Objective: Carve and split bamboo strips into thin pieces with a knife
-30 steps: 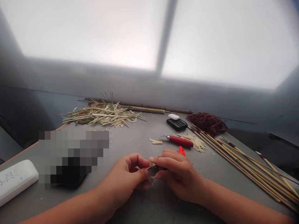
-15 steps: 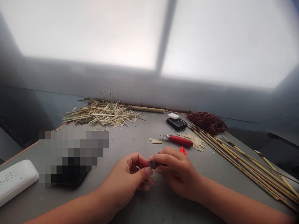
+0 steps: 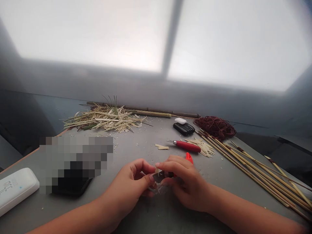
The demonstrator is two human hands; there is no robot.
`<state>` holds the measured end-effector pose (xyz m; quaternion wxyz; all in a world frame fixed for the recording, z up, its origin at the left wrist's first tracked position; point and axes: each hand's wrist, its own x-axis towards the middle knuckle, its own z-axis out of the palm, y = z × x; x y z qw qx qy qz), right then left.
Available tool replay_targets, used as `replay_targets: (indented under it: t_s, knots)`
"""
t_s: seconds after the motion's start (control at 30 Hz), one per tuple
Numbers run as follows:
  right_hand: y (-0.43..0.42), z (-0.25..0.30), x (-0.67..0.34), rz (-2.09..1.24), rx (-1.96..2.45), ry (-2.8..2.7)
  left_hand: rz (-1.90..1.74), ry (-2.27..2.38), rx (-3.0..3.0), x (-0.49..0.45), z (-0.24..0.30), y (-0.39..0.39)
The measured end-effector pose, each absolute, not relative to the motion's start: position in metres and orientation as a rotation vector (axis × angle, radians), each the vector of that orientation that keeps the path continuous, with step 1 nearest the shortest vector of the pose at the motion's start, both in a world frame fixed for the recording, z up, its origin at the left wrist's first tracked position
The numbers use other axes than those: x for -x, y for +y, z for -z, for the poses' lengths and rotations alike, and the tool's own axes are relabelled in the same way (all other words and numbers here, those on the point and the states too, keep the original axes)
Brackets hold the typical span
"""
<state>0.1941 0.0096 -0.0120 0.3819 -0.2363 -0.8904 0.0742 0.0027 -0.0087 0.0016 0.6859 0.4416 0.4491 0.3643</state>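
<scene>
My right hand (image 3: 188, 182) is wrapped round a utility knife (image 3: 188, 158); its red end shows behind the knuckles, and the hand hides most of its body. The wide grey blade (image 3: 159, 176) points left toward my left fingertips. My left hand (image 3: 133, 185) pinches a small pale bamboo strip (image 3: 155, 184), mostly hidden by the fingers. Thin curled shavings (image 3: 158, 171) cling beside the blade. Beyond my hands lie a red-handled carving knife (image 3: 188, 146), short bamboo pieces (image 3: 162, 147) and a small pile of pale slivers (image 3: 203, 148).
A heap of bamboo shavings (image 3: 109, 118) lies at the back left, near long bamboo poles (image 3: 151, 110). Dark red cord (image 3: 215, 126) sits behind thin bamboo sticks (image 3: 248, 162) on the right. A black object (image 3: 184, 128) bears a white case (image 3: 180, 121). A white device (image 3: 18, 190) lies left.
The blade between my hands has turned and now shows more of its flat side. Shavings stand out beside it. Both hands stay nearly in place.
</scene>
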Motion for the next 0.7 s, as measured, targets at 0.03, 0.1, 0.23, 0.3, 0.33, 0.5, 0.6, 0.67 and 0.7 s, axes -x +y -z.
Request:
replay_targets:
  t_s: [0.03, 0.1, 0.23, 0.3, 0.33, 0.5, 0.6, 0.67, 0.7]
  knots:
    - [0.010, 0.012, -0.194, -0.194, 0.589, -2.265, -0.811, 0.993, -0.992, -0.003, -0.001, -0.008]
    - [0.011, 0.012, -0.193, -0.208, 0.560, -2.245, -0.803, 0.972, -0.997, -0.002, 0.000, -0.008]
    - [0.012, 0.012, -0.192, -0.221, 0.509, -2.213, -0.810, 0.948, -1.012, -0.002, 0.006, -0.007]
    - [0.013, 0.012, -0.191, -0.217, 0.499, -2.206, -0.816, 0.941, -1.019, -0.002, 0.011, -0.006]
    - [0.013, 0.012, -0.191, -0.212, 0.501, -2.203, -0.819, 0.940, -1.022, -0.002, 0.012, -0.005]
    - [0.012, 0.012, -0.191, -0.189, 0.557, -2.202, -0.819, 0.967, -1.045, -0.002, 0.013, -0.006]
    - [0.010, 0.014, -0.192, -0.163, 0.621, -2.220, -0.817, 0.994, -1.039, -0.003, 0.005, -0.008]
    - [0.009, 0.015, -0.193, -0.155, 0.665, -2.225, -0.826, 1.012, -1.017, -0.003, 0.001, -0.009]
    - [0.008, 0.016, -0.194, -0.156, 0.679, -2.227, -0.829, 1.019, -1.001, -0.003, -0.001, -0.009]
